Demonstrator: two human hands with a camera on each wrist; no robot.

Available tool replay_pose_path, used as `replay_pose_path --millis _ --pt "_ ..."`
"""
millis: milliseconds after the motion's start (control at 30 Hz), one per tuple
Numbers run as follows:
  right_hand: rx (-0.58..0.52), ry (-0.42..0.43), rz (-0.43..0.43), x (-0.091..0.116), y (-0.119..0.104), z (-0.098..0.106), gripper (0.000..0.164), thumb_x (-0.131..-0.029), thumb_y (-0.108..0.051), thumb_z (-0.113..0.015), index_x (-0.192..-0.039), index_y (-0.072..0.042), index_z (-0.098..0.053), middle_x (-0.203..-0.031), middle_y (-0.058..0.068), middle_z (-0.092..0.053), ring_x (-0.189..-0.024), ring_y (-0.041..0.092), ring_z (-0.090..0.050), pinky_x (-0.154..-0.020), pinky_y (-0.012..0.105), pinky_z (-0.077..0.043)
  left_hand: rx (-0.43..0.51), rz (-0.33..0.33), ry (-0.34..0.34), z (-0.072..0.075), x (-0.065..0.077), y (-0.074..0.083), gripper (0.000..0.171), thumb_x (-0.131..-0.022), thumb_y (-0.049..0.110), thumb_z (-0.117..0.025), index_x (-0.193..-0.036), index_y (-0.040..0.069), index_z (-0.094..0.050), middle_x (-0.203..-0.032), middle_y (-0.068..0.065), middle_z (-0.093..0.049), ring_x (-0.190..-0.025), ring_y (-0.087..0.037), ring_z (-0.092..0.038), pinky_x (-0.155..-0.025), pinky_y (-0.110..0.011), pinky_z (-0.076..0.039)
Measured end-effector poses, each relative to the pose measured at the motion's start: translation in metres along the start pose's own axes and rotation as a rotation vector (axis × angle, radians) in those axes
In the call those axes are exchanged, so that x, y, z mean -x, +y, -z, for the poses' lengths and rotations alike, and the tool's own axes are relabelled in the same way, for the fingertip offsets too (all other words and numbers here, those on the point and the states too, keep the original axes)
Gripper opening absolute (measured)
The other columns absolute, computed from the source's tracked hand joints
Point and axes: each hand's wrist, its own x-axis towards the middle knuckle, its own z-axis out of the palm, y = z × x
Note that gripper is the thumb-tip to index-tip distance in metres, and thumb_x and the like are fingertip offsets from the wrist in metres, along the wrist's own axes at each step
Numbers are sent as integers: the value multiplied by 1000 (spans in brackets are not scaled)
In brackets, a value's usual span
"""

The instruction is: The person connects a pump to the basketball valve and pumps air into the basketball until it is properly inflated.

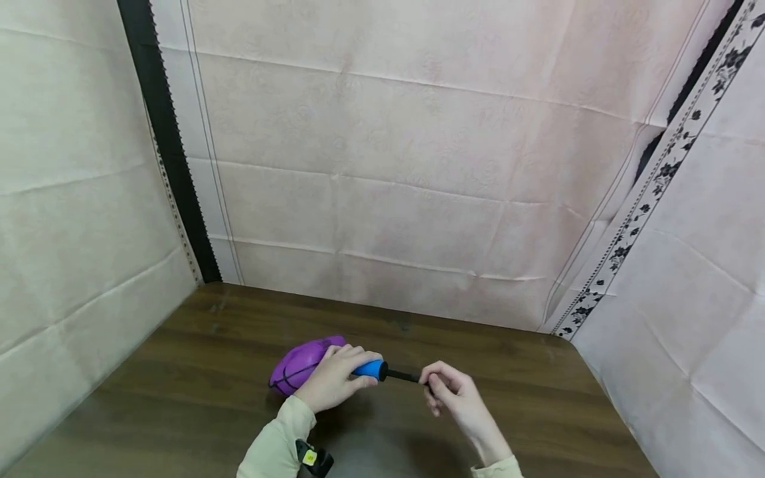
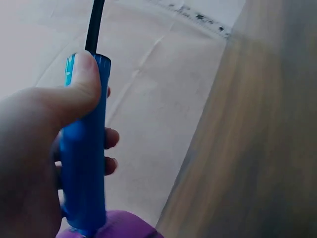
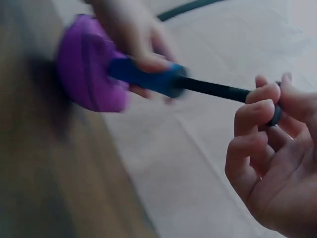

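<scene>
A blue hand pump [image 1: 369,369] lies across my left hand [image 1: 335,380], whose fingers and thumb wrap its barrel. In the left wrist view the thumb lies along the top end of the blue barrel [image 2: 83,163]. At the barrel's other end is a purple ball [image 3: 81,69] with black lines; it looks slack and dented where the pump meets it. A black rod [image 3: 213,89] extends out of the barrel toward my right hand [image 1: 455,399]. Thumb and fingers of that hand pinch the small black handle [image 3: 275,115] at the rod's end.
Under the hands spreads a brown wood-grain table [image 1: 227,398]. Pale creased cloth [image 1: 382,166] hangs behind it and on both sides, with a black strip [image 1: 173,146] in the left corner and flowered trim [image 1: 645,199] at right. A small black device [image 1: 315,459] sits at the left wrist.
</scene>
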Motion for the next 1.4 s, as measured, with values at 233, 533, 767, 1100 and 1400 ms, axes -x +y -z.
replay_pose_path --millis 233,533,767,1100,1400 --pt "14 -17 -29 -9 27 -23 27 -105 -10 -38 -102 15 -46 -66 5 -46 -53 1 -47 -45 22 -39 35 -24 -91 -18 3 14 41 -95 47 -54 -129 25 -58 -109 9 -63 -100 -9 -52 -91 -37 -34" --pt "38 -13 -185 -7 5 -8 36 -105 -23 -42 -107 12 -52 -67 -6 -45 -52 1 -37 -42 28 -20 97 -31 -135 -12 -4 16 44 -96 54 -45 -133 33 -54 -112 12 -63 -101 -7 -52 -92 -36 -35" --pt "2 82 -128 9 -22 17 25 -106 -22 -39 -95 -13 -59 -61 -9 -40 -50 2 -33 -44 33 -16 79 -4 -72 1 -1 4 40 -96 51 -49 -131 32 -57 -113 10 -64 -105 -9 -55 -93 -40 -37" --pt "-29 62 -102 -3 2 -10 33 -105 -19 -39 -100 13 -46 -63 -8 -37 -51 1 -35 -44 24 -27 122 -15 -81 -9 0 16 37 -96 44 -54 -129 27 -58 -111 7 -65 -102 -11 -55 -88 -36 -35" --pt "93 -56 -105 -9 11 -13 29 -105 -16 -41 -105 10 -53 -66 -4 -45 -51 0 -39 -41 29 -29 103 -79 -125 -11 -4 16 41 -97 48 -48 -131 27 -57 -109 10 -64 -101 -7 -52 -90 -35 -34"
